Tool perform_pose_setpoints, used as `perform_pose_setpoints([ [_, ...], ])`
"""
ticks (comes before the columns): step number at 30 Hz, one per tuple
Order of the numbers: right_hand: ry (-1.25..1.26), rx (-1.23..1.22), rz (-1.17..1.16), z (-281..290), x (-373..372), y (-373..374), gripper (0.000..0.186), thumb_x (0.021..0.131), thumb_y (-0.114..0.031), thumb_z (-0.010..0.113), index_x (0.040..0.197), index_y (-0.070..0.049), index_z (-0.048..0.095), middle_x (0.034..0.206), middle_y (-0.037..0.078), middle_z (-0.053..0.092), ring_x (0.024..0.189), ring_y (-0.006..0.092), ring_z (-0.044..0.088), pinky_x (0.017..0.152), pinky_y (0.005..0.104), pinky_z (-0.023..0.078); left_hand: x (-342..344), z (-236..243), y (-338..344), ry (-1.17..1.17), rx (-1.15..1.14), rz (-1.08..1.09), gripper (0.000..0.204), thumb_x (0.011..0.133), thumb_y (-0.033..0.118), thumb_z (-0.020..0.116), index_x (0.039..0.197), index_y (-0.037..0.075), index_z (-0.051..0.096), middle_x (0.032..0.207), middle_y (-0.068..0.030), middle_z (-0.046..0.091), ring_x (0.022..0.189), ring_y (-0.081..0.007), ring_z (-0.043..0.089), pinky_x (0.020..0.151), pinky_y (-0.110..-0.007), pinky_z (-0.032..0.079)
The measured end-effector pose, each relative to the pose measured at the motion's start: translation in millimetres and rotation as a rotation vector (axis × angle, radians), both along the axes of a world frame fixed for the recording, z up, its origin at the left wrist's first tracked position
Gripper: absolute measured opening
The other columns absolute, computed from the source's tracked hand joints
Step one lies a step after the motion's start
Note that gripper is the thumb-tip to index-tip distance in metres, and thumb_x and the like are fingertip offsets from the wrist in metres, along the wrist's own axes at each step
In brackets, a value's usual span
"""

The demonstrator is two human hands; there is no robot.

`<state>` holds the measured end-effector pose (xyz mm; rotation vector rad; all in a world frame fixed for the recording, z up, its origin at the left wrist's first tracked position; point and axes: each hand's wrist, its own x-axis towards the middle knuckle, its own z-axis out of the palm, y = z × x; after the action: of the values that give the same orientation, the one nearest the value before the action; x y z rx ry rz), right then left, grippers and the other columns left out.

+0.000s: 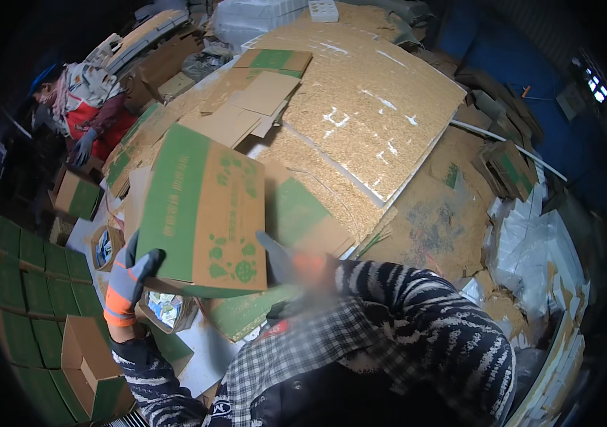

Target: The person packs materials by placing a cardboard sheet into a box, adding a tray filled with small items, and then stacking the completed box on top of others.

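Note:
A green and brown cardboard box (200, 206) is held up in front of me, tilted, with green and brown bands and printed plant shapes on its face. My left hand (129, 279), in a grey and orange glove, grips its lower left corner, the thumb on the front face. At the lower right edge my right hand (296, 263) holds the box's side; it is blurred, and part of its grip is hidden. Behind the box lies a green and brown cardboard piece (307, 210). Just below the left side stands a container of small coloured packets (167, 309).
A large sheet covered in tan grains (367, 99) spreads ahead, with flattened cardboard (268, 92) on it. Green boxes (33, 288) are stacked at left, beside an open box (90, 363). Another person (93, 103) works at far left. Clear plastic wrap (531, 249) lies at right.

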<state>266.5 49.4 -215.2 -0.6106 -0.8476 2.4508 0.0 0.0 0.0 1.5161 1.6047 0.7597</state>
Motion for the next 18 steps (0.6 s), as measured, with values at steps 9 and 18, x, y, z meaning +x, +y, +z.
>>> perform_pose_setpoints([
  [9, -1.752, 0.816, -1.392, -84, 256, 107, 0.089, 0.071, -0.055, 0.07, 0.138, -0.007, 0.038, 0.136, 0.025, 0.04, 0.128, 0.0387, 0.034, 0.104, 0.0463, 0.027, 62, -24, 12, 0.235, -0.384, -0.464, 0.036, 0.08, 0.033, 0.065, 0.097, 0.002, 0.067, 0.071, -0.0146, 0.063, 0.062, -0.0257, 0.061, 0.062, -0.034, 0.047],
  [18, -0.71, 0.385, -1.684, -90, 255, 112, 0.1, 0.07, -0.005, 0.079, 0.147, -0.002, 0.015, 0.15, 0.011, 0.024, 0.134, 0.021, 0.027, 0.108, 0.0312, 0.024, 73, -64, 32, 0.457, 0.672, 0.367, 0.033, 0.087, 0.006, 0.055, 0.119, -0.001, 0.055, 0.129, -0.0156, 0.048, 0.12, -0.0231, 0.045, 0.102, -0.034, 0.033],
])
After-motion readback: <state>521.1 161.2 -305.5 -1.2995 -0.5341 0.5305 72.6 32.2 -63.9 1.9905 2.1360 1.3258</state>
